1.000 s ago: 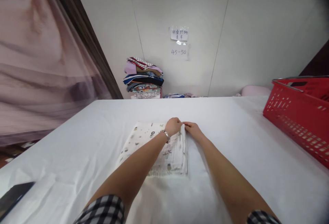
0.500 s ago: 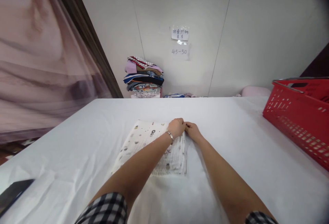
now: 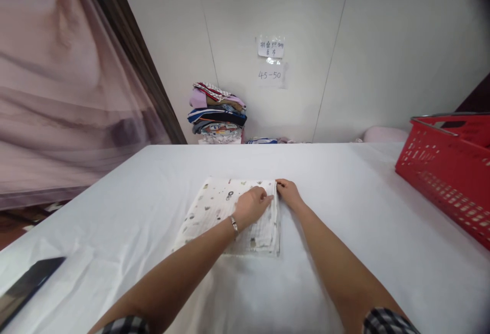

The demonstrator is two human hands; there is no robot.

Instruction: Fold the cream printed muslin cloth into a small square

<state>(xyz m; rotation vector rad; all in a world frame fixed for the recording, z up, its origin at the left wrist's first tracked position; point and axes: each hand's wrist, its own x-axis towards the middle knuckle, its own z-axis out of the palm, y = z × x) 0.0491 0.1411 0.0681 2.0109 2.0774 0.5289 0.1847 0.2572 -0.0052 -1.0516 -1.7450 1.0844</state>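
A white cloth with small printed motifs (image 3: 214, 204) lies folded into a flat, layered shape on the white-covered table (image 3: 325, 170). My right hand (image 3: 290, 192) pinches the cloth's far right corner between thumb and fingers. Over the right part of the cloth is my left hand (image 3: 250, 205), fingers loosely bent and a little apart, with nothing visible between them. Whether its underside touches the fabric I cannot tell. A silver bracelet (image 3: 234, 224) circles the left wrist.
At the right edge stands a red plastic basket (image 3: 440, 170). A dark flat object (image 3: 30, 285) lies at the near left. Behind the table rises a stack of folded fabrics (image 3: 218, 112) against the wall; a pink curtain (image 3: 49, 84) hangs on the left.
My left hand has left the far right corner and moved nearer and to the left over the cloth, its fingers loosening. My right hand stays at the corner. The view has shifted slightly.
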